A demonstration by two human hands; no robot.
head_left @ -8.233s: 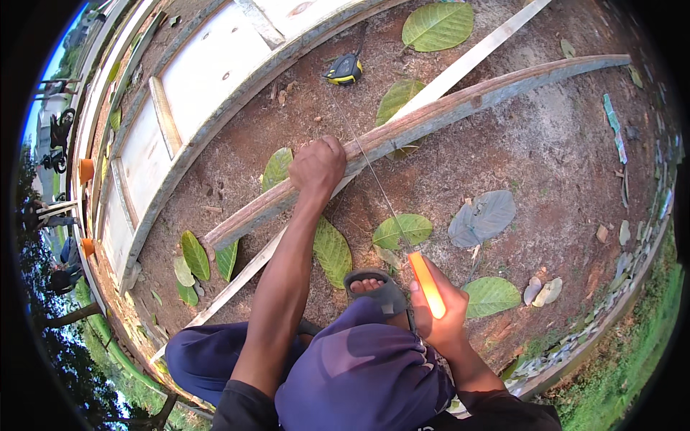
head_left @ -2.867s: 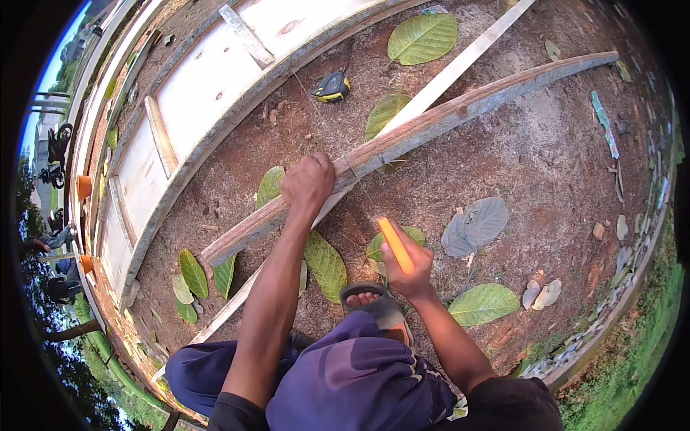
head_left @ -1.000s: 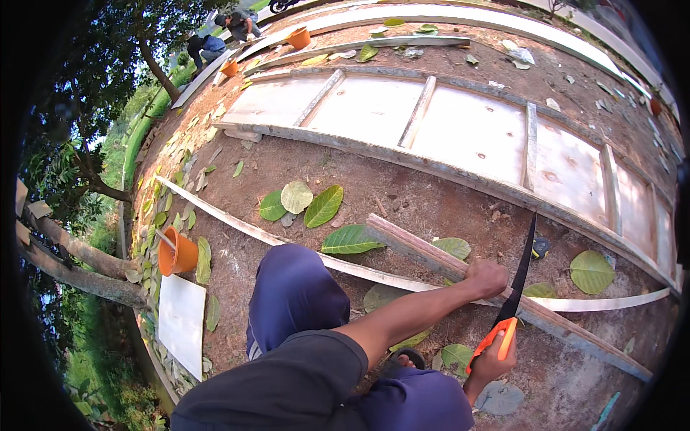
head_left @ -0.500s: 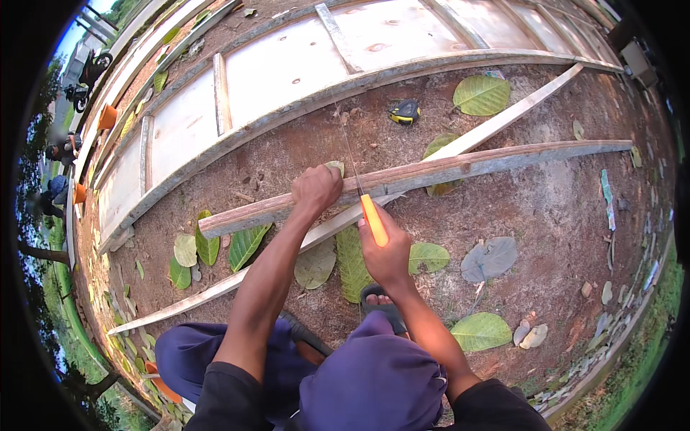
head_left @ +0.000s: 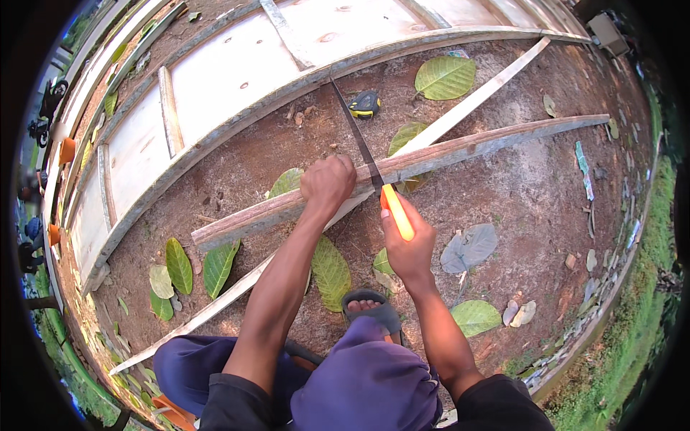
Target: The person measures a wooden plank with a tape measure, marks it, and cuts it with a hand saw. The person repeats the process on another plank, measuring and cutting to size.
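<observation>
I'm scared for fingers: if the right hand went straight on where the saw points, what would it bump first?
Probably the thick wooden beam that the saw crosses, just ahead of the right hand. A pale strip runs under it; their height difference is hard to judge.

beam (head_left: 460, 151) partly hidden by left hand (head_left: 328, 183), framed panel (head_left: 244, 72) cut off at top

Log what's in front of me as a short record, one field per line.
Left hand: curled over the thick beam
Right hand: grips the saw by its orange handle
Blade position: across the beam, right of the left hand
Under the beam: pale strip, crossing at an angle
Beyond the beam: black-and-yellow tape measure, framed panel
Ground: brown dirt, large leaves
</observation>
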